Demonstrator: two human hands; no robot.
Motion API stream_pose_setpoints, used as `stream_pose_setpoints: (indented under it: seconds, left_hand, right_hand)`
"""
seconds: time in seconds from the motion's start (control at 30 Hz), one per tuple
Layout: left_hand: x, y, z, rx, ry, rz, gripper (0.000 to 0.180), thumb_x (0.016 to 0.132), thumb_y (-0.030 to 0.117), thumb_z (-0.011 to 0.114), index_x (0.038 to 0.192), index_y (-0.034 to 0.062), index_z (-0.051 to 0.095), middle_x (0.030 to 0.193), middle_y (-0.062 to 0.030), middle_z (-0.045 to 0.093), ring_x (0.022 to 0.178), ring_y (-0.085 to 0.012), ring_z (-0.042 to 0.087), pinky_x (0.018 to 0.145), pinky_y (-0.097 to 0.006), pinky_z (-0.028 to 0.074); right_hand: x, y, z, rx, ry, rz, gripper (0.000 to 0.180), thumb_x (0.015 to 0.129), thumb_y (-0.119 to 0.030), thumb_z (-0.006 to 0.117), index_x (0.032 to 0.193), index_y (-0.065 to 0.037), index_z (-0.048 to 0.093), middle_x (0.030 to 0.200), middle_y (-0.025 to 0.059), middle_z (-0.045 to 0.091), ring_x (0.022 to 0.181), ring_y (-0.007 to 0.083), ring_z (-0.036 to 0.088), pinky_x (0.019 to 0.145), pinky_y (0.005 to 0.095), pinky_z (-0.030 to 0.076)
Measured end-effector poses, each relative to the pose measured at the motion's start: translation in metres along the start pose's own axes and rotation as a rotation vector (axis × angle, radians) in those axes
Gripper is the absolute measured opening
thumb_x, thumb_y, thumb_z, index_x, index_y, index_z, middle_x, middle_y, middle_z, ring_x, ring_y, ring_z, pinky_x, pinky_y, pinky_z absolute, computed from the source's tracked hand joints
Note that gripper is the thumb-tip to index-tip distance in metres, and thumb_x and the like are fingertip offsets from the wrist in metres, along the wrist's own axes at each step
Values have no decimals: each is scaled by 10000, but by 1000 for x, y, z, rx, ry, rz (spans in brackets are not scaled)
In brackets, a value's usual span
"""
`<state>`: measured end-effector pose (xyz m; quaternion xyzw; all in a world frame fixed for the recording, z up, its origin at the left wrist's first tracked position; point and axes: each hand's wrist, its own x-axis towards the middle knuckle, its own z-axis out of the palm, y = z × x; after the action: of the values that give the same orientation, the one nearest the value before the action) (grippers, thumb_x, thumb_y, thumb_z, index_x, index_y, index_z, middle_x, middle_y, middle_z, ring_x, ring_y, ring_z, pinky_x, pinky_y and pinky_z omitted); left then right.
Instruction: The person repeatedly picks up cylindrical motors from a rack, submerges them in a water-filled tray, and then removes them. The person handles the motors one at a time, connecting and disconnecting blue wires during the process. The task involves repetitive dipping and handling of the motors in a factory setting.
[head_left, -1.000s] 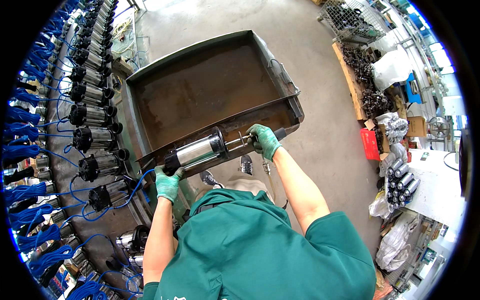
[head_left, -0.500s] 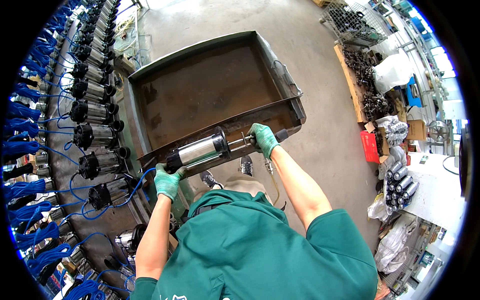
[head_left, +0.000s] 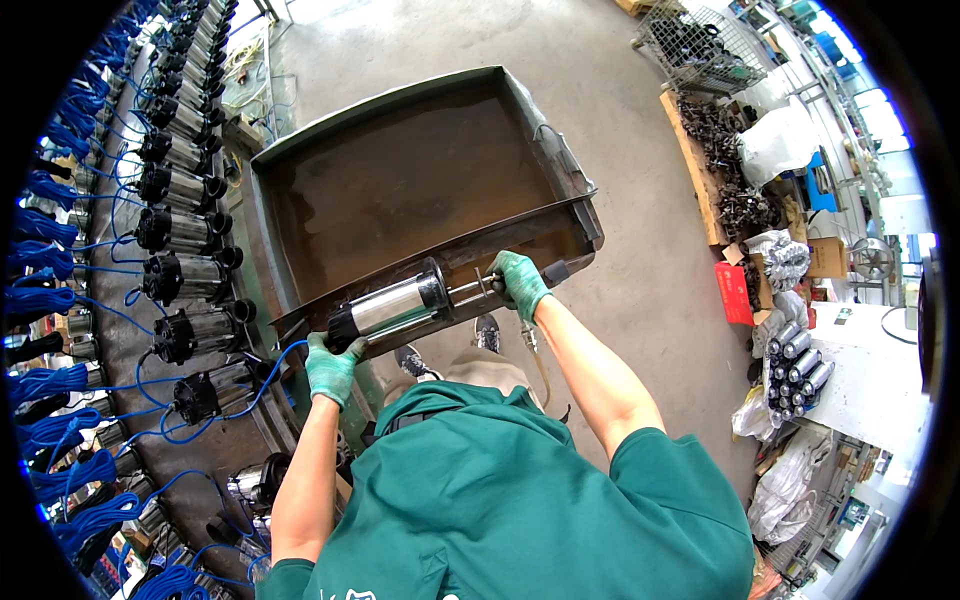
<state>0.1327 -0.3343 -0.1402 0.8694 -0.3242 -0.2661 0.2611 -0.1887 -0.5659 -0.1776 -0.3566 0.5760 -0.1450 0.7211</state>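
Note:
A steel-bodied submersible pump [head_left: 388,307] with black ends lies level along the near edge of a shallow tank [head_left: 262,205] of brown water. My left hand [head_left: 332,368], in a green glove, is closed around the pump's black left end, where a blue cable [head_left: 277,362] runs off to the left. Beyond the pump's right end, my gloved right hand [head_left: 519,285] is closed on a metal rod fitting [head_left: 470,291]. From below that hand hangs a thin, clear yellowish hose [head_left: 543,370]. The fingers partly hide the fitting, so its full shape cannot be seen.
Rows of similar pumps [head_left: 185,229] with coiled blue cables [head_left: 52,378] fill the bench on the left. To the right stand a wire basket [head_left: 700,48], a wooden pallet of dark metal parts [head_left: 692,165], a red box [head_left: 734,293] and stacked steel cylinders [head_left: 800,370].
The whole view has shifted slightly. Both hands keep their holds, and the pump stays in nearly the same place at the tank's near edge.

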Motion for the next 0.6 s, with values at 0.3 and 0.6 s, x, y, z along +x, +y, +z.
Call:
stream_pose_setpoints:
  seconds: [0.3, 0.6]
  left_hand:
    - [3, -30, 14, -37, 38, 89, 758, 787, 397, 950, 1265, -17, 534, 1177, -209, 676, 1094, -335, 639, 989, -443, 509]
    - [-2, -10, 7, -61, 9, 17, 703, 793, 340, 951, 1243, 6, 527, 1121, -197, 712, 1043, -314, 673, 958, -433, 533]
  right_hand:
    - [-13, -30, -83, -367, 180, -342, 271, 1013, -204, 603, 1238, -55, 583, 962, 165, 748, 767, 269, 744, 688, 432, 600]
    - [52, -86, -154, -1511, 567, -127, 344, 1039, -250, 479, 1231, -44, 677, 1141, 249, 757, 1098, 429, 733, 940, 530, 584]
